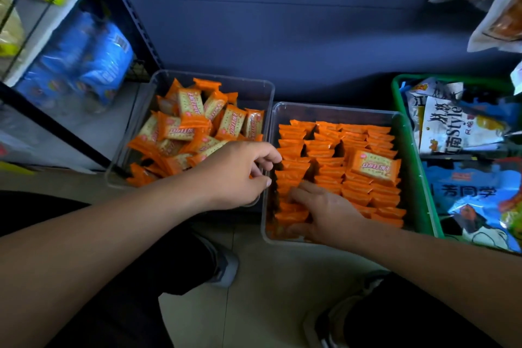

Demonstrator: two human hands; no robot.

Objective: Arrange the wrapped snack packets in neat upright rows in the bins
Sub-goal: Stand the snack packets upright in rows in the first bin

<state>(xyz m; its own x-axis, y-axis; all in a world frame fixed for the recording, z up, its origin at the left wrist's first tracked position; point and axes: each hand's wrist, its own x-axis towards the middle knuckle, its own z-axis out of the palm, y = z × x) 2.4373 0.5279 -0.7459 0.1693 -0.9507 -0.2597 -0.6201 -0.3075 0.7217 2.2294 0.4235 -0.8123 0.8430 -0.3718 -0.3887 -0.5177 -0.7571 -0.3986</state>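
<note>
Many upright packets [356, 187] under flat right fingers [304, 193], left fingers [267, 159] curled, hold unclear

Left hand [240, 175]: palm down, fingers curled inward, thumb tip close under the forefinger; whether it pinches anything cannot be told. Right hand [324, 212]: palm down, fingers spread and lightly bent, thumb out to the left. Left forearm [113, 234] and right forearm [437, 268]: bare, extended forward, converging; hands near each other, not touching.

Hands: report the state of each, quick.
Left hand: fingers curled, contents cannot be told.
Right hand: open, pressing on the upright packets.
</note>
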